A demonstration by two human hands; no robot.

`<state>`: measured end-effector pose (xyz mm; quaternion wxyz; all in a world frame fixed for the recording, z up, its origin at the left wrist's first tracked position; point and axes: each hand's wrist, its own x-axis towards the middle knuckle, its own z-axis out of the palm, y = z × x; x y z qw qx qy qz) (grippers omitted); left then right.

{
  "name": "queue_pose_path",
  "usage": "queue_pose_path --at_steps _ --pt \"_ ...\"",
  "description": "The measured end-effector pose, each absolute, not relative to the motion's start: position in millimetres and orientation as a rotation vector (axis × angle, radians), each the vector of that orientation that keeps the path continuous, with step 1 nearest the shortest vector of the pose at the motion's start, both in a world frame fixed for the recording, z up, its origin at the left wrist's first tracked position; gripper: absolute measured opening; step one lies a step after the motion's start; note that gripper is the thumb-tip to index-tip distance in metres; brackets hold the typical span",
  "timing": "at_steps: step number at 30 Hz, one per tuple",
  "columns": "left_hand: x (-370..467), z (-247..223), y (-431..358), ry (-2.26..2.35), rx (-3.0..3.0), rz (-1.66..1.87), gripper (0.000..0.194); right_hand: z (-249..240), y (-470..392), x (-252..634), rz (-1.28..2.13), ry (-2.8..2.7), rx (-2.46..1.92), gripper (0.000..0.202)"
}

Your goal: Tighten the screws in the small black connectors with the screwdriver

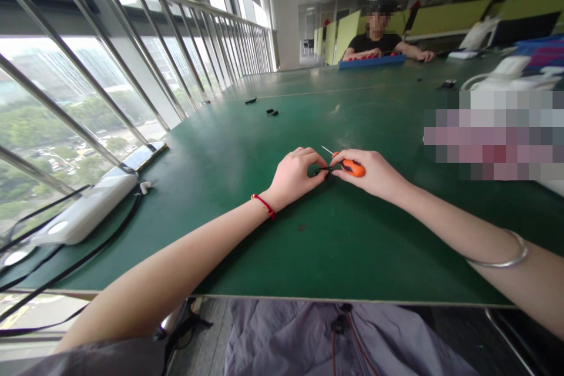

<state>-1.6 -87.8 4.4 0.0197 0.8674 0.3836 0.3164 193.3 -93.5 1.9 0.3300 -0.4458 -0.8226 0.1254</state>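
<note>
My left hand [298,173] pinches a small black part [322,170] between thumb and fingertips, low over the green table [264,252]. An orange and black screwdriver [353,168] lies in my right hand [372,173], its thin metal shaft pointing up and to the left. The thumb and fingertips of my right hand are close to the right end of the black part; whether they touch it is too small to tell. Both hands are near the middle of the view, fingertips almost meeting.
Several small black pieces [272,112] lie farther back. At the left are a phone [145,155], a white device [90,211] with black cables and a metal railing. A person [379,41] sits across behind a blue tray [372,62]. White and blurred items stand at the right.
</note>
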Motion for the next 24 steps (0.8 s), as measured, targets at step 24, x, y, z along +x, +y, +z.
queue_pose_path --at_steps 24 --pt "-2.0 5.6 -90.6 1.281 2.615 0.747 0.012 6.1 -95.2 194.7 0.263 -2.014 -1.342 0.01"
